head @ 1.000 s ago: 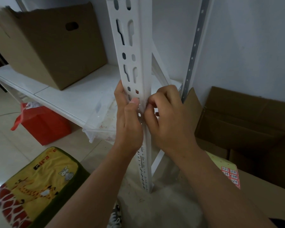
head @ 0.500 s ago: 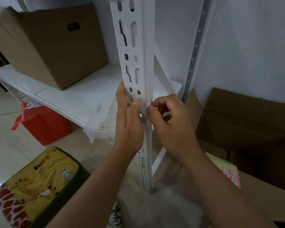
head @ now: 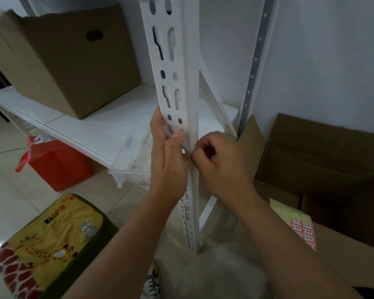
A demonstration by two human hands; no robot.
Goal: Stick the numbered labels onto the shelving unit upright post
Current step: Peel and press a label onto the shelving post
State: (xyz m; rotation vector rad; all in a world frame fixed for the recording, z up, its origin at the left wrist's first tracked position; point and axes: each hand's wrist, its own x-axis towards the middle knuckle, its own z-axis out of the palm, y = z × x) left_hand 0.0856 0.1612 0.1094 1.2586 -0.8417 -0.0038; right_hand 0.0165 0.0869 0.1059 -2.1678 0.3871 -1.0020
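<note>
Right hand (head: 221, 167) has uncurled a bit since before, fingertips pinching at the white slotted metal upright post (head: 183, 87); left hand (head: 168, 160) wraps it, thumb pressed flat.

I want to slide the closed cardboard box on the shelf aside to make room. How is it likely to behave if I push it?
The cardboard box sits flat on the white shelf, so it will probably slide, not tip. The smooth-looking shelf should offer little grip. Its torn top-left edge suggests soft walls that may dent; its weight cannot be judged.
</note>
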